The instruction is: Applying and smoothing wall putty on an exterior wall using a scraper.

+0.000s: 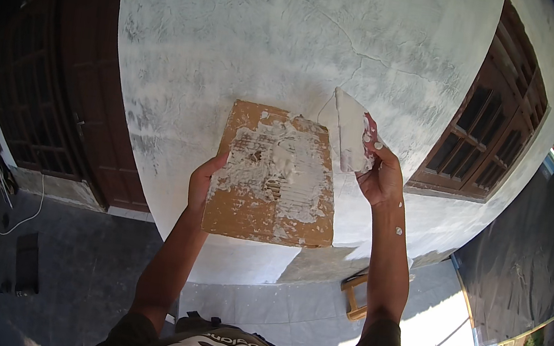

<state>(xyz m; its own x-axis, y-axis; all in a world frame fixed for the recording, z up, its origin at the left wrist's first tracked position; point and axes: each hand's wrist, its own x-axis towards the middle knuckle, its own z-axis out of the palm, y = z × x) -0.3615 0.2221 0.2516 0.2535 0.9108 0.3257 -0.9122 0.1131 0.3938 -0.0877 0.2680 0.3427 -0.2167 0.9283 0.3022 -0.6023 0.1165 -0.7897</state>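
My left hand (201,183) grips the left edge of a piece of brown cardboard (233,216), thumb on top and the other fingers hidden beneath. White filler paste (285,163) is smeared over the middle of the cardboard, thickest near its centre. To the right, my right hand (383,176) is closed around the reddish handle side of a putty knife (349,130), whose broad blade is coated in the same paste. The blade is up close to the wall (238,42); whether it touches cannot be told. Flecks of paste stick to my right fingers and wrist.
A long crack (338,30) runs down the patchy white wall. At the right is a brown wooden window (480,144), at the left a brown door (98,72). A wooden stool (354,296) stands low by the wall. A pale cable (30,216) lies on the floor at left.
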